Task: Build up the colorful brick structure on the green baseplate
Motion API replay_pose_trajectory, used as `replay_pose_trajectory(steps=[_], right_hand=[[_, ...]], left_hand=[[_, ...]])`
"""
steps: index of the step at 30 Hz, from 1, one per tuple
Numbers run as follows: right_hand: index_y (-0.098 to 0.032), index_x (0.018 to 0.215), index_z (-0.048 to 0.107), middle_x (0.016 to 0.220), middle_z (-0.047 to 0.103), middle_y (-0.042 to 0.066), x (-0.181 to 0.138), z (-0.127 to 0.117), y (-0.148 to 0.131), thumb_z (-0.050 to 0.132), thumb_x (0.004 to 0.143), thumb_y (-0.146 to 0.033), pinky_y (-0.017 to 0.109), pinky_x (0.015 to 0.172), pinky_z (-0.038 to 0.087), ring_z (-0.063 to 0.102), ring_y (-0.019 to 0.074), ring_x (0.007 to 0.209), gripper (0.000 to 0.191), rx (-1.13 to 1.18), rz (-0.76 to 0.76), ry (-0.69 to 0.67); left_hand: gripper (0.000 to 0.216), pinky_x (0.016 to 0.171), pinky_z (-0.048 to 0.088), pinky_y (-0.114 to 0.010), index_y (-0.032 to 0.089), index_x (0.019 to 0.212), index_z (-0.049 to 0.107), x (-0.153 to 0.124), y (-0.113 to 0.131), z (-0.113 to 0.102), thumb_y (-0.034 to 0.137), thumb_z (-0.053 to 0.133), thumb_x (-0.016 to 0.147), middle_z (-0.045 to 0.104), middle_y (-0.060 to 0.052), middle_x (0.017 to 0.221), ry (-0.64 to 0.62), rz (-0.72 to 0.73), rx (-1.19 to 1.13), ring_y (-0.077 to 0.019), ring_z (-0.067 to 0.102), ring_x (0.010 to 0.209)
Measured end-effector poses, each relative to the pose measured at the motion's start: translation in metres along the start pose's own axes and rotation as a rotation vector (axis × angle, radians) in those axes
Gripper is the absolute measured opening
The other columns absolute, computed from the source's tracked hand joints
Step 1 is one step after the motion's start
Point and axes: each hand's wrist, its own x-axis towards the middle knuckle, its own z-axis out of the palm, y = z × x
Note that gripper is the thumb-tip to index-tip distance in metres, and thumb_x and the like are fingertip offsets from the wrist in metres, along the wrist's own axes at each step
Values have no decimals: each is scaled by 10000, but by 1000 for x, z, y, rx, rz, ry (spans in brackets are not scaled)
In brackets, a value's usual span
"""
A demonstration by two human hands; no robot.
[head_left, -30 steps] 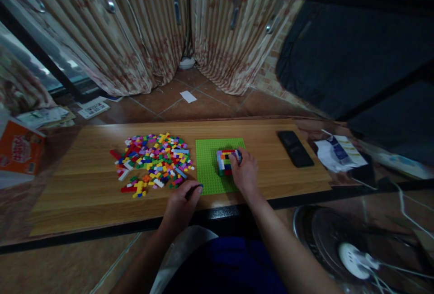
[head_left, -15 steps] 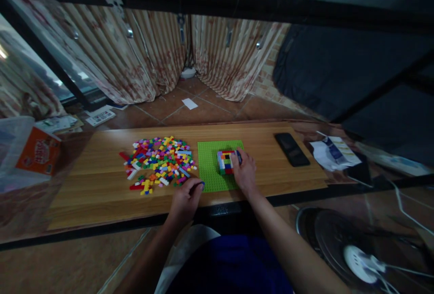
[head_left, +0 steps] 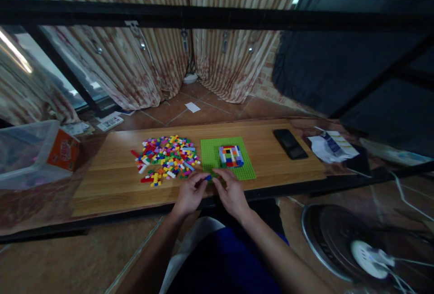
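Note:
A green baseplate lies on the wooden board, with a small multicoloured brick build standing on it. A heap of loose coloured bricks lies just left of the plate. My left hand and my right hand meet at the plate's near left corner. Their fingertips are pinched together round a small blue brick. Both hands are clear of the build.
A black phone lies on the board's right part, with papers beyond it. A clear plastic bin and an orange box stand at the left. A floor fan lies at lower right. Curtains hang behind.
My right hand has left the brick build and come back to the plate's near corner, meeting my left hand and the blue brick. The view has tilted up slightly.

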Motion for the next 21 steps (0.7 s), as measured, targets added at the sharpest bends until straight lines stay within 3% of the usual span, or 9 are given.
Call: replay_pose_trajectory(steps=[9,13,16,21], right_hand=[[-234,982,708,929,711,52,-6,10,2,544,894,-265,345,835,495,642,203,898,189,70,60,-28],[-242,960,728,940,724,47,-9,3,10,577,865,-330,343,824,503,654,205,887,199,239,168,92],[-227,912,742,877,732,43,-7,-8,21,619,823,-410,327,722,525,655,191,757,238,415,307,205],[-186,890,732,774,720,32,1,-33,39,752,661,-481,310,607,525,610,158,599,374,617,486,338]], left_hand=[[165,807,506,-312,215,972,704,-2,-4,-5,269,575,885,687,-40,918,-81,36,-35,-170,639,877],[165,780,497,-308,214,976,693,-2,-3,-4,285,571,890,674,-39,896,-79,35,2,-172,627,860],[152,752,485,-304,208,950,685,-2,-1,-4,285,568,889,646,-36,857,-68,62,52,-173,607,840],[141,749,482,-308,208,936,679,-2,-1,-4,276,565,887,636,-38,858,-76,67,72,-180,601,857]])
